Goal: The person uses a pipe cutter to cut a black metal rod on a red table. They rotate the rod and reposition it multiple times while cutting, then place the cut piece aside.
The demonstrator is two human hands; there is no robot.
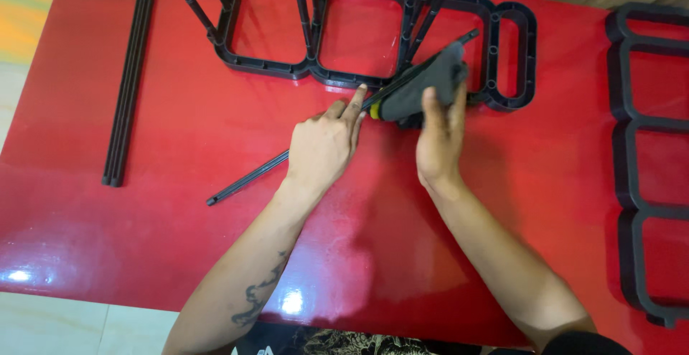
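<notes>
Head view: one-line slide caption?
Left hand steadies a black rod on the red table while right hand wipes it with a grey cloth.

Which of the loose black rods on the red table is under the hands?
The single diagonal rod, pinned by the left hand; the bundled rods lie untouched at the table's left edge.

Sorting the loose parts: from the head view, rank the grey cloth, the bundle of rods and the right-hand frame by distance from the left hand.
From the left hand:
1. Grey cloth, just right, in the right hand.
2. Bundle of rods, far left.
3. Right-hand frame, at the table's right edge.
</notes>
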